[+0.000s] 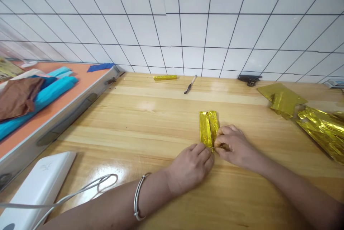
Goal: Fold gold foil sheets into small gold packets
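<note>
A gold foil piece (205,127) lies on the wooden table, folded into two long strips side by side with a narrow gap between them. My left hand (192,165) is closed at the near end of the foil, its fingertips on the lower edge. Pinched at the lower right corner of the same foil is my right hand (232,145), thumb and fingers together. The two hands almost meet at that near end. A silver bangle (137,197) circles my left wrist.
Gold foil sheets (322,129) and a folded gold piece (282,99) lie right. Along the back are a gold strip (165,77), a pen (190,84) and a black clip-like object (250,79). A white device (40,183) with a cable and an orange surface (88,79) holding cloths are left.
</note>
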Motion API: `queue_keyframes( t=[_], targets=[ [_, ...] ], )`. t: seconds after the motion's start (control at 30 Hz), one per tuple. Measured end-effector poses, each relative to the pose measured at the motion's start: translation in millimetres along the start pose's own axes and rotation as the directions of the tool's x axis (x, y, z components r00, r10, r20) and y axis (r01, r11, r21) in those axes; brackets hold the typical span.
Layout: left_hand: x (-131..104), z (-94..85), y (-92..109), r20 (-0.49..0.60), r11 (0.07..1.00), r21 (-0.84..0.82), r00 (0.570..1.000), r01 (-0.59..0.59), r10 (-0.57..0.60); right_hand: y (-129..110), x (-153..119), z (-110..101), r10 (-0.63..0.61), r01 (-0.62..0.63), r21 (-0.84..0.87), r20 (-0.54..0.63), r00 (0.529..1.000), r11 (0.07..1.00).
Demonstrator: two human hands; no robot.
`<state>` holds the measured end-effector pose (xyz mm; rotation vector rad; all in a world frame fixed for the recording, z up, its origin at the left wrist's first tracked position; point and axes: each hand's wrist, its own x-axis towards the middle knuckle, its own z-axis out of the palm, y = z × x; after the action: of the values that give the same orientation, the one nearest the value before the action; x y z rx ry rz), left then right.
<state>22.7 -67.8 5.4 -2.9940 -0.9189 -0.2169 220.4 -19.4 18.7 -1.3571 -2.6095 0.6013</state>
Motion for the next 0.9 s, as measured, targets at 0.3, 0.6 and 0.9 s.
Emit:
queue_keyframes(
  t=[0.3, 0.6, 0.9],
  targets=[
    [1, -13.4, 23, 0.127, 0.988, 0.145, 0.99, 0.049, -0.068, -2, 2, -3, 0.005, -0.005, -0.004, 0.041, 0.999, 1.0],
    [4, -11.5, 11, 0.15, 0.994, 0.016, 0.982, 0.109, -0.11, 10, -1, -3, -0.048, 0.047, 0.042, 0.02, 0.999, 0.998],
    [3, -13.3, 7, 0.172, 0.997, 0.015, 0.982, 0.072, -0.074, 17, -21, 4, 0.056, -0.034, 0.158, -0.137, 0.989, 0.987]
  ],
)
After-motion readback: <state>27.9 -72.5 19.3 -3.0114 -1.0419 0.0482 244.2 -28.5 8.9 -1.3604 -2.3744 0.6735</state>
